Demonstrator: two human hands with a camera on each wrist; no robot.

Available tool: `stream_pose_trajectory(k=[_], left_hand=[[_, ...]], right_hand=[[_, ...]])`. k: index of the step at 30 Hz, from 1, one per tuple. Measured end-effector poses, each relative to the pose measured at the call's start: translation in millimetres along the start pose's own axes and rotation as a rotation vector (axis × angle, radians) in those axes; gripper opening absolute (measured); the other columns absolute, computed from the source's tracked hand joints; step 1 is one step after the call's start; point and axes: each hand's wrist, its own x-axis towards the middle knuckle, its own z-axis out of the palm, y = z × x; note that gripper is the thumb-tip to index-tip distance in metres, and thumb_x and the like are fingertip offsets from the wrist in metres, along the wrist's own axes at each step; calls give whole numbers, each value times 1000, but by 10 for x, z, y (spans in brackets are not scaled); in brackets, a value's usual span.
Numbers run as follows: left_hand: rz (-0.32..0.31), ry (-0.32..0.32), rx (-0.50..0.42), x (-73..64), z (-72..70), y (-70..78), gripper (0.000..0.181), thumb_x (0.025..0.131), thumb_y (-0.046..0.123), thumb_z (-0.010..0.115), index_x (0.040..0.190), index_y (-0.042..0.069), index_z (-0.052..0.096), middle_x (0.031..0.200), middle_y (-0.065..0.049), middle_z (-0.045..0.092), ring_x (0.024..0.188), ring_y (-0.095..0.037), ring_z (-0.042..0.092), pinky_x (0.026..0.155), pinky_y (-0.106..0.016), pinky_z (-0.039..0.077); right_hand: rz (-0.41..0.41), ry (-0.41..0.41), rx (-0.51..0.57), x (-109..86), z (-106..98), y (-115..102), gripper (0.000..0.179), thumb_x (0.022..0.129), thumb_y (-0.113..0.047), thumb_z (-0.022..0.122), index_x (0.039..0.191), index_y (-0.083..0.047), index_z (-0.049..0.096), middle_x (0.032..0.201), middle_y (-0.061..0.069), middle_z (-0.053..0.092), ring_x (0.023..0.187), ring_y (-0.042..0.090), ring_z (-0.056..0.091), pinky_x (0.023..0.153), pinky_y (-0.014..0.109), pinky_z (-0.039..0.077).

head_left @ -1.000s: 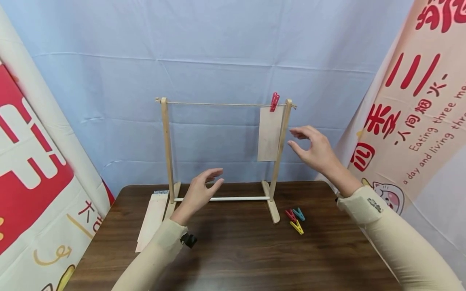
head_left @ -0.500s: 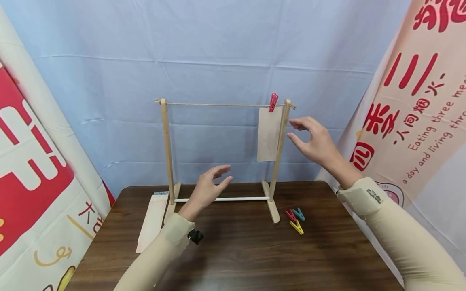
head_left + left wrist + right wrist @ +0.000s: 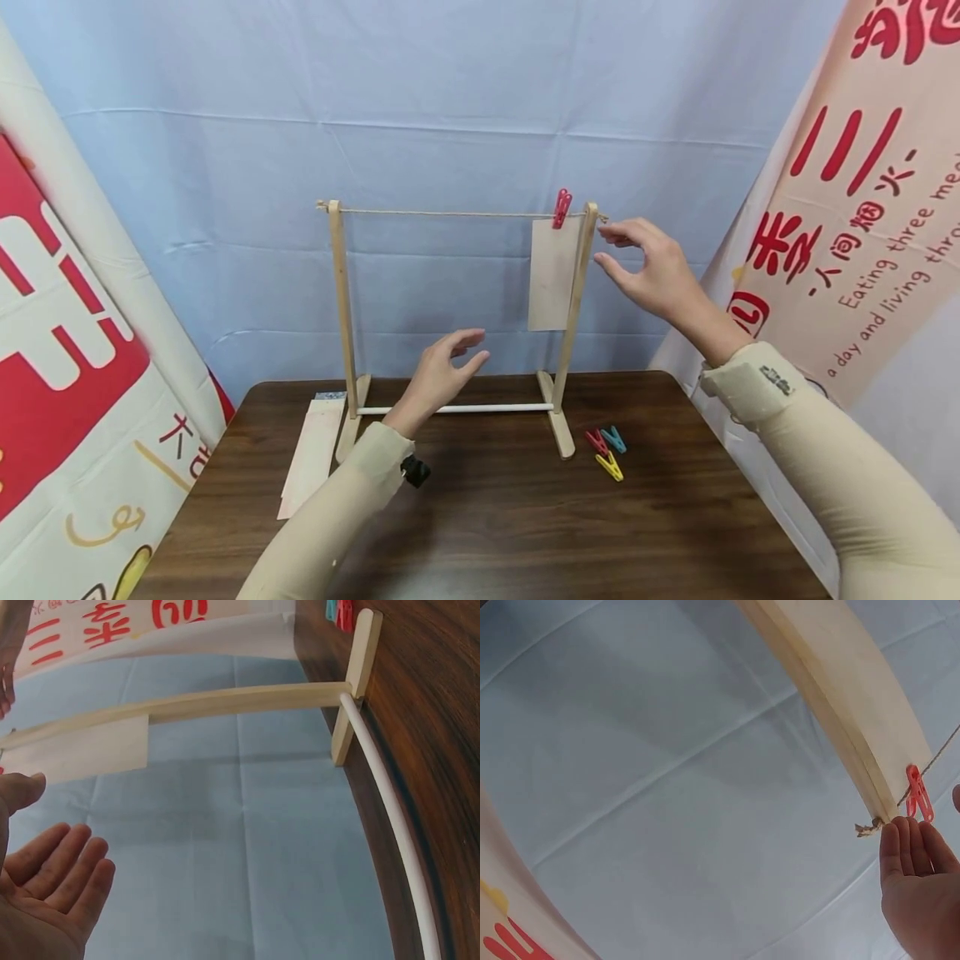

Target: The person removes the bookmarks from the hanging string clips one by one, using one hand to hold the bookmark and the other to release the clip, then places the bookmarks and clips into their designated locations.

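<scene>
A wooden stand (image 3: 341, 308) with a string (image 3: 450, 214) tied across its top is in the middle of the head view. Near the string's right end hangs a pale rectangular card (image 3: 551, 279), held by a red clothespin (image 3: 562, 208). My right hand (image 3: 656, 267) is raised just right of the stand's right post, fingers loosely bent and holding nothing. In the right wrist view its fingertips overlap the post's top beside the clothespin (image 3: 917, 796). My left hand (image 3: 442, 371) hovers in front of the white crossbar (image 3: 495, 408), relaxed, thumb apart from the fingers, with nothing in it.
Several pale cards (image 3: 313, 450) lie stacked on the dark wooden table (image 3: 517, 525), left of the stand. On the right lie a red clothespin (image 3: 597, 442), a blue clothespin (image 3: 614, 438) and a yellow clothespin (image 3: 610, 467). A blue cloth (image 3: 450, 100) hangs behind.
My left hand has moved right and slightly up. My right hand has risen toward the top of the right post. The card, stand and clothespins stay in place.
</scene>
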Motion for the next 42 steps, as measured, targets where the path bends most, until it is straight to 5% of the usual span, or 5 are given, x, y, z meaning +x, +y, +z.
stream_pose_trajectory(k=[7,15,42], left_hand=[[-12,-6,-17,116,76,17,43,105,27,73,146,15,65,143,-3,69,133,-20,64,112,-35,50],[-8,-14,-1,201,163,4,44,106,26,73,147,13,64,144,-6,68,134,-24,64,113,-40,51],[-58,-72,-32,416,347,-18,47,106,32,72,149,14,63,146,-8,67,135,-28,63,115,-43,48]], right_hand=[[-31,25,48,133,-36,-30,38,95,-2,81,131,6,70,125,21,71,114,36,67,102,55,52],[-13,24,-1,260,-36,-5,38,97,-6,80,133,3,70,126,19,71,116,33,65,103,48,51],[25,-43,3,616,70,44,41,102,-13,75,138,4,66,131,23,66,120,39,63,108,56,49]])
